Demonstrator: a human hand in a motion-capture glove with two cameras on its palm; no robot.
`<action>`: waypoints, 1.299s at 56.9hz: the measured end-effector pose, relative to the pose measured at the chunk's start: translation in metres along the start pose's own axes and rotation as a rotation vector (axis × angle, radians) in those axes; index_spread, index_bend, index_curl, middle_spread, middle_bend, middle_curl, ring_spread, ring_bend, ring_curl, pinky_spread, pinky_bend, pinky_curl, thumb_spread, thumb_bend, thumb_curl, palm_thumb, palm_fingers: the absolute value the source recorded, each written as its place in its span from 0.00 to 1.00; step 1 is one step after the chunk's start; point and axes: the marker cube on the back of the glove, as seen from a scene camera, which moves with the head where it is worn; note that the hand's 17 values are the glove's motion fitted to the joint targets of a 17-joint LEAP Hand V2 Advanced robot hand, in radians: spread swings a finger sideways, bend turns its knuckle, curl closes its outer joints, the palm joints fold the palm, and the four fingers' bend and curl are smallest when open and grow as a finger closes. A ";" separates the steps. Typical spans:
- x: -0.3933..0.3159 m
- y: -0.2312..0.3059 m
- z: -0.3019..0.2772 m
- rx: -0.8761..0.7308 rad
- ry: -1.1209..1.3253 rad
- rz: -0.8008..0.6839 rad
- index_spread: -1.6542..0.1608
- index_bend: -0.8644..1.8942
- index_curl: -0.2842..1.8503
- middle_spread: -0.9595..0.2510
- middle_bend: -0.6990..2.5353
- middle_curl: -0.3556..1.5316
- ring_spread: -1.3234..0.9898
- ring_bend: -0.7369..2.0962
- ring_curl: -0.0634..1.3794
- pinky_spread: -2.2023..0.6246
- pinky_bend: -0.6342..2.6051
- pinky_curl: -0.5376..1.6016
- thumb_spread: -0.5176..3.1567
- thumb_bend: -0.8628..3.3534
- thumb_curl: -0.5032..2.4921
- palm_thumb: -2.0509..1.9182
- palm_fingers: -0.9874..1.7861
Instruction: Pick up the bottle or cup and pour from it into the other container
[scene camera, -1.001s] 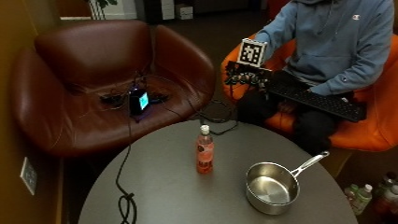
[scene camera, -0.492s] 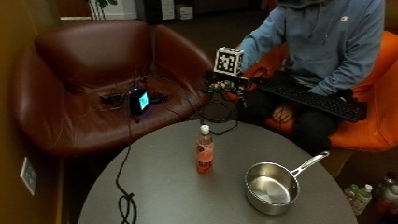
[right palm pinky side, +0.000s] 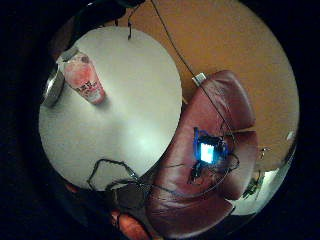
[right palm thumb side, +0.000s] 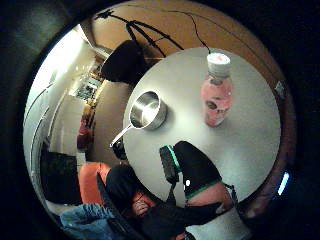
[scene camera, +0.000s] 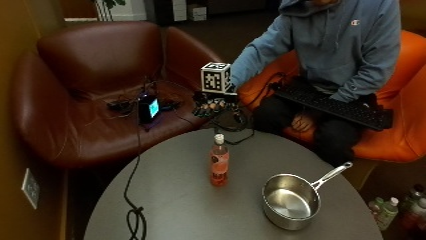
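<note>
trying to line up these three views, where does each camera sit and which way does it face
Outside view: high across the table, looking down at the bottle, the pan, the gloved right hand above the table's far edge, and the seated person.
Little finger palm view: on that hand, facing down at the table, bottle and brown armchair; none of the hand shows.
Thumb palm view: same hand, facing the bottle and pan; the person's legs show.
All three share the bottle and table.

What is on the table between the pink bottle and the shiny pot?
Nothing: in the outside view, only bare grey tabletop lies between the pink plastic bottle and the shiny steel saucepan. The thumb side palm view shows the same gap.
</note>
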 end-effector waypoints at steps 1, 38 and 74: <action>0.006 0.008 0.006 -0.007 -0.017 -0.003 0.69 0.36 0.21 0.71 0.27 0.35 0.55 0.41 0.24 0.87 0.41 0.41 0.42 0.20 0.27 0.64 0.35; 0.050 -0.019 0.069 -0.267 -0.364 0.051 0.70 0.37 0.22 0.71 0.28 0.36 0.54 0.40 0.24 0.87 0.39 0.41 0.40 0.20 0.27 0.63 0.37; 0.050 -0.033 0.121 -0.332 -0.653 0.061 0.70 0.36 0.23 0.65 0.27 0.36 0.53 0.39 0.24 0.86 0.38 0.41 0.37 0.20 0.27 0.63 0.38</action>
